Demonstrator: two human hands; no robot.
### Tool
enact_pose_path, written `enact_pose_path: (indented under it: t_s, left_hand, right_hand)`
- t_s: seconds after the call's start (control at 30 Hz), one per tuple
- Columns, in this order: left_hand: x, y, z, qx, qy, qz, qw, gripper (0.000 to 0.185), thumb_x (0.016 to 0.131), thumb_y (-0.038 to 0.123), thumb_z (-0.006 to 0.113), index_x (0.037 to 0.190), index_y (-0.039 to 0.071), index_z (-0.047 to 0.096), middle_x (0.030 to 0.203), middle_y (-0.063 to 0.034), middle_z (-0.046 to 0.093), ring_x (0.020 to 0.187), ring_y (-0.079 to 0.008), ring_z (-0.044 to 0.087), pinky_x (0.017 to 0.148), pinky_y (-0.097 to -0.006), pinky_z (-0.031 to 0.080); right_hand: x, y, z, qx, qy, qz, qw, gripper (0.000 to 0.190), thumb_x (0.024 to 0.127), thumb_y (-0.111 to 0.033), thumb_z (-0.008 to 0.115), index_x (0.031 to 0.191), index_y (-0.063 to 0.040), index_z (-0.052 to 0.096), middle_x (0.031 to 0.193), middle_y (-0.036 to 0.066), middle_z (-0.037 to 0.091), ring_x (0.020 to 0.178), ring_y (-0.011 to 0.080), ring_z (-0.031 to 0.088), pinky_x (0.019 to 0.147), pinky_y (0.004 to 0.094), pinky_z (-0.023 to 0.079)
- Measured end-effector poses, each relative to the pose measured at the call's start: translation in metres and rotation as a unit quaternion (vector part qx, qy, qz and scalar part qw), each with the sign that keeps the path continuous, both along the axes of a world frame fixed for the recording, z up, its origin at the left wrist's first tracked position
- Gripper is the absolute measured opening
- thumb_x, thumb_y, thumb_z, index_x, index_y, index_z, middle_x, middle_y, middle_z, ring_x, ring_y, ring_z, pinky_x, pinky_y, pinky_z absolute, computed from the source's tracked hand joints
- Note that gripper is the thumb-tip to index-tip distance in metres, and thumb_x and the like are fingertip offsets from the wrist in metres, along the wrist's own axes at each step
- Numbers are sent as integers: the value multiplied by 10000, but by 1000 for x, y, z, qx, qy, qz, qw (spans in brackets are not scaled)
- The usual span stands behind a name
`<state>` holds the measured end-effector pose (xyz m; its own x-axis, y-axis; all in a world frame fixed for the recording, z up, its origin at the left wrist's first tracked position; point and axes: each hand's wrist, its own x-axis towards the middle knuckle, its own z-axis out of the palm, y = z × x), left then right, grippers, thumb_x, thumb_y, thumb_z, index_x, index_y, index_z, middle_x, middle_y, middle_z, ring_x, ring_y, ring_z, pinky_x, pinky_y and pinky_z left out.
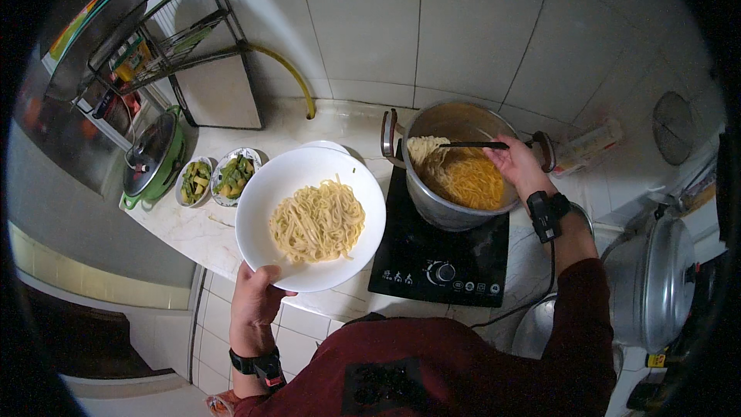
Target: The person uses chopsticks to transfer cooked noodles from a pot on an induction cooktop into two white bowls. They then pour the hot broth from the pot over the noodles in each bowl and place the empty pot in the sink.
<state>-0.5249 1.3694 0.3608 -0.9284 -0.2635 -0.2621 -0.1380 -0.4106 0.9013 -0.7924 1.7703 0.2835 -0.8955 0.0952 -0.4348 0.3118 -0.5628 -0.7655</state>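
My left hand point(259, 295) grips the near rim of a large white bowl point(255, 208), thumb on top. Pale noodles point(318, 220) lie in the bowl, held left of the pot. My right hand point(512, 165) is over the right side of a deep metal pot point(428, 211) and holds a slim black utensil point(472, 144), seemingly chopsticks. At its left end a clump of pale noodles point(427, 149) hangs inside the pot, near the left wall. More noodles point(472, 179), yellow-orange in the light, fill the pot's bottom. The pot stands on a black induction cooker point(405, 263).
Two small dishes of green vegetables and yellowish chunks point(195, 182) point(234, 175) sit left of the bowl, beside a lidded green pan point(168, 168). A black wire rack point(173, 58) stands behind. At right are a large lidded metal pot point(654, 284) and a cable point(521, 304).
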Motion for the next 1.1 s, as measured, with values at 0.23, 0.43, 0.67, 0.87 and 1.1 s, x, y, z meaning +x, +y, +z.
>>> enact_pose_path:
  t_s: [0.23, 0.43, 0.67, 0.87, 1.1]
  left_hand:
    - [3, -5, 1, -2, 0, -26, 1000, 419, 704, 79, 492, 1091, -75, 447, 883, -147, 601, 642, -204, 625, 482, -269, 540]
    - [5, -4, 10, -8, 5, -45, 999, 427, 708, 80, 486, 1102, -76, 432, 888, -149, 594, 647, -197, 622, 485, -267, 536]
    - [3, -8, 25, -11, 26, -98, 995, 455, 706, 91, 493, 1125, -65, 408, 910, -136, 583, 667, -188, 613, 507, -261, 533]
    - [-13, 28, 35, -4, 7, -156, 988, 439, 719, 94, 501, 1117, -70, 413, 921, -139, 581, 667, -176, 613, 519, -248, 534]
    - [-41, 64, 35, 24, 10, -247, 969, 460, 774, 48, 434, 1207, -66, 325, 1033, -183, 548, 773, -251, 630, 603, -258, 550]
  right_hand:
    - [22, -1, 10, -60, 13, -44, 997, 156, 844, -107, 503, 930, 11, 450, 898, 175, 527, 819, 324, 572, 687, 328, 554]
    - [32, -3, 23, -126, 26, -65, 990, 167, 840, -98, 501, 936, 31, 454, 913, 189, 520, 840, 323, 570, 722, 329, 547]
    - [38, 4, 73, -123, 119, -106, 979, 127, 861, -56, 423, 848, 42, 502, 871, 169, 564, 830, 295, 574, 730, 366, 547]
    - [26, 34, 119, -136, 203, -101, 964, 160, 873, -60, 410, 929, 68, 488, 869, 180, 577, 777, 295, 584, 716, 386, 545]
    - [24, 44, 186, 538, 357, -71, 760, 244, 887, -186, 455, 950, 38, 530, 876, 136, 598, 833, 227, 589, 747, 280, 511]
